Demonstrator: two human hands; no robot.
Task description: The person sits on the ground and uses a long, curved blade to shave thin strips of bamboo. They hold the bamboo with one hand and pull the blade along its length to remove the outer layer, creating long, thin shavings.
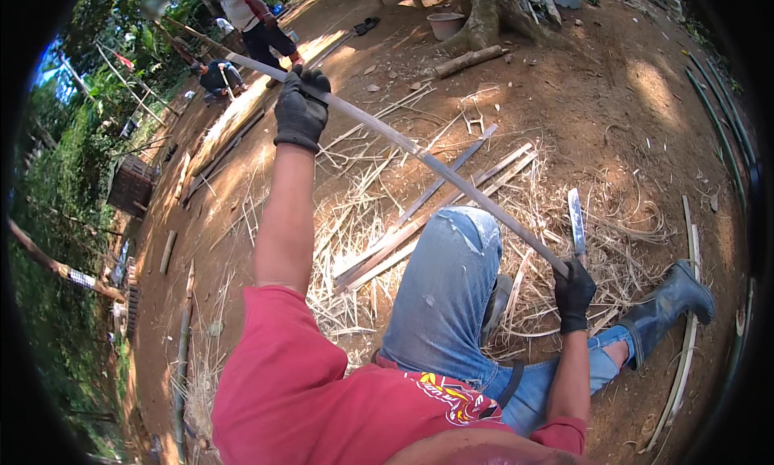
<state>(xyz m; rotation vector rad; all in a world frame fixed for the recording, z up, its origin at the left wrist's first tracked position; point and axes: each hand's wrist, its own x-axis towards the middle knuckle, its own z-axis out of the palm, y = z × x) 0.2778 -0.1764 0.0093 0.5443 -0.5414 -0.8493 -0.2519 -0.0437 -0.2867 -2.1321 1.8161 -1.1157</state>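
My left hand [302, 106], in a dark grey glove at the end of a stretched arm, is closed round a long bamboo strip [451, 175]. The strip slants from the far left down across my raised knee. Its near end reaches my right hand [574, 292], which wears the same kind of glove and is closed. A long knife [576, 215] rises from that fist with its blade pointing away from me; the handle is hidden in the fingers. Whether the right fingers also touch the strip's end I cannot tell.
Split bamboo slats [435, 215] and shavings [347, 255] lie around my bent leg. My rubber boot [673, 304] rests at the right beside long thin strips [685, 360]. A tree trunk [484, 18] and a pot [446, 24] stand far off. Two people [246, 14] are at the far left.
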